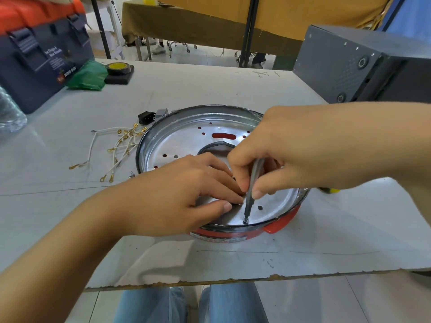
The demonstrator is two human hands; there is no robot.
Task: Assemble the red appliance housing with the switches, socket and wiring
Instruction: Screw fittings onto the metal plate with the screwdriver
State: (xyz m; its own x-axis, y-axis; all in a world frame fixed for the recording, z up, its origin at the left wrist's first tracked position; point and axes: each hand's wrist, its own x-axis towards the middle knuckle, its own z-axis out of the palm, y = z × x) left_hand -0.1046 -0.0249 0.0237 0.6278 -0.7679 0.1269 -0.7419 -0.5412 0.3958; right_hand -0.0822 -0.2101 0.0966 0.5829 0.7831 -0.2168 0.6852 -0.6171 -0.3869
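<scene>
The counter carried everything, and the red appliance housing lay directly under my two hands, open side up, with a shiny metal plate inside it. I judged the housing light but stiff, the thin plate slippery and perhaps sharp at its edges, so the red outer wall or its side lug seemed the safest place to hold. My left hand lay flat on the plate, fingers nearly straight, pressing and gripping nothing. My right hand had its fingers curled around a screwdriver, the tip standing on a screw near the close rim. Beyond my left hand the white wires with brass terminals lay loose, and further away the black socket and grey switches, not yet fitted. A blue toolbox and a tape roll stood far left; a grey case far right. Nothing blocked the screw.
</scene>
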